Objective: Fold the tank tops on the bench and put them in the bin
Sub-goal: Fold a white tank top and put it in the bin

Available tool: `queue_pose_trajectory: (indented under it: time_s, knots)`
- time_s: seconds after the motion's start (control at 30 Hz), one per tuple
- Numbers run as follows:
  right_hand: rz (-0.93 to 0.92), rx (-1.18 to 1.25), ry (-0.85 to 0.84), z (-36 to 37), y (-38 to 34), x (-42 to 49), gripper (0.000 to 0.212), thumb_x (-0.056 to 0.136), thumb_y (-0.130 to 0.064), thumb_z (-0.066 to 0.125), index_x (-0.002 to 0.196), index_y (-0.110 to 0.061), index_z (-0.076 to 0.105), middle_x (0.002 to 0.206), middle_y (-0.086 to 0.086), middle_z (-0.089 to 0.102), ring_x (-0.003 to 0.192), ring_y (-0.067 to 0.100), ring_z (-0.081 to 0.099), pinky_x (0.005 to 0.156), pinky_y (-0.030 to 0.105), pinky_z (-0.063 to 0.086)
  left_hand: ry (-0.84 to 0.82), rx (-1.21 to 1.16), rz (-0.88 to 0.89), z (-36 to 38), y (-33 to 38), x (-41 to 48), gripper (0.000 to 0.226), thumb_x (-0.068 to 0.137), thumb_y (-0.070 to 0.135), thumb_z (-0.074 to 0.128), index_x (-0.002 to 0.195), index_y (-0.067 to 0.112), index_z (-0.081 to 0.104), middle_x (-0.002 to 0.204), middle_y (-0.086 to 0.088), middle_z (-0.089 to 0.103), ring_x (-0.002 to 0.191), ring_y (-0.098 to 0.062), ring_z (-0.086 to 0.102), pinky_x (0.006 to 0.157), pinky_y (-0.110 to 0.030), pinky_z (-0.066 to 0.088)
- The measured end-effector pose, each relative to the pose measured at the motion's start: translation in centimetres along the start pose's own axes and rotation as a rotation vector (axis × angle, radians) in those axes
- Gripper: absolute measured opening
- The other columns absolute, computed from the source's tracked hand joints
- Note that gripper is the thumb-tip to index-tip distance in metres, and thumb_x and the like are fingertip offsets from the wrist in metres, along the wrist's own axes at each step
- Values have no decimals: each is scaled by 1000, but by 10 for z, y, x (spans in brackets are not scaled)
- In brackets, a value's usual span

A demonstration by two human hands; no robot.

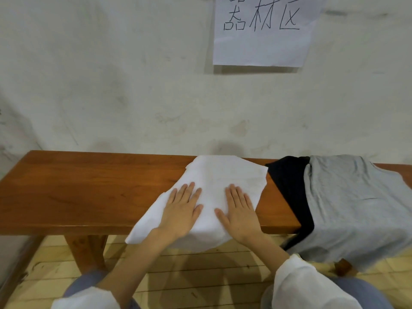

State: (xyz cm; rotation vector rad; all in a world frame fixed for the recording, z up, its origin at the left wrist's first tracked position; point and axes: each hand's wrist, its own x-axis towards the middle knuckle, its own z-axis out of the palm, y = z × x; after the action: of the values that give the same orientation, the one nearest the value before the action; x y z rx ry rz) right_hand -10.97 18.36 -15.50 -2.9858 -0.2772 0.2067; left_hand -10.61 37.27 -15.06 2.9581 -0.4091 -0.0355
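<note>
Both the left hand [181, 211] and right hand [239, 214] press flat, fingers straight, on the white tank top [219, 175]; smooth outward along the worktop [89, 192] before folding.

A white paper sheet [260, 47] bearing three handwritten black characters hangs on the stained, scuffed whitish wall [111, 74], its top cut off by the frame. Below lies a pale yellow floor [189, 275], seemingly wooden slats.
</note>
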Motion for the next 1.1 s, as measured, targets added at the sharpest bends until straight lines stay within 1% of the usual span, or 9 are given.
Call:
queue_pose_trajectory:
  time_s: [0.1,0.23,0.37,0.43,0.5,0.63,0.87,1.0,1.1]
  knots:
    - [-174,-38,-56,-10,17,12,109,64,-75,-29,152,-14,-7,159,3,-13,146,17,-15,114,28,-16,25,59,-106,-5,19,-15,58,99,49,15,147,20,31,152,-7,32,138,-26,32,113,-39,25]
    - [-372,-77,-87,-23,33,18,93,81,-73,-7,152,-13,-1,160,2,-9,146,13,-13,116,27,-13,77,140,-97,-21,28,-20,44,101,41,26,141,23,33,141,-6,36,126,-23,38,101,-33,34]
    - [-275,-18,-17,-23,43,13,80,88,-64,3,151,-15,-9,154,-4,-19,144,10,-19,117,26,-12,171,20,24,-13,9,2,32,98,27,40,123,14,57,122,-9,55,113,-25,52,96,-36,41]
    - [-219,-29,-42,-18,50,13,80,89,-64,3,150,-14,-12,154,-3,-22,143,10,-21,117,28,-11,145,-37,127,-5,0,14,44,98,32,34,132,11,53,139,-14,48,130,-31,44,111,-39,30]
    - [-204,-38,-62,-15,53,13,85,85,-68,0,150,-14,-12,156,-2,-21,143,10,-22,117,30,-12,28,19,160,1,-5,18,71,94,51,4,149,14,27,157,-6,19,146,-24,15,117,-33,2]
    - [-208,-29,-55,-14,50,6,86,82,-71,-4,150,-19,-15,156,-3,-23,142,11,-24,117,33,-13,-7,58,194,11,-14,12,81,85,65,-13,151,20,-5,153,5,-16,143,-11,-17,116,-30,-15]
    - [-236,-104,-74,-9,44,-13,83,78,-80,-4,144,-35,-24,154,-6,-30,141,14,-29,119,41,-11,-42,157,268,10,-29,-18,82,93,71,20,150,12,18,157,-5,15,144,-19,11,115,-31,-5]
    - [-173,-153,-70,-4,38,-25,89,79,-82,10,145,-33,-24,149,-8,-33,139,13,-29,113,38,-18,-17,175,311,11,-30,-20,85,92,70,20,150,8,18,156,-9,16,144,-22,15,120,-39,4]
    - [-97,-199,-84,-3,31,-32,87,83,-78,8,151,-26,-3,160,3,1,146,24,3,113,43,0,-38,220,323,11,-29,-22,84,91,68,17,148,7,21,155,-10,22,143,-22,21,114,-42,17]
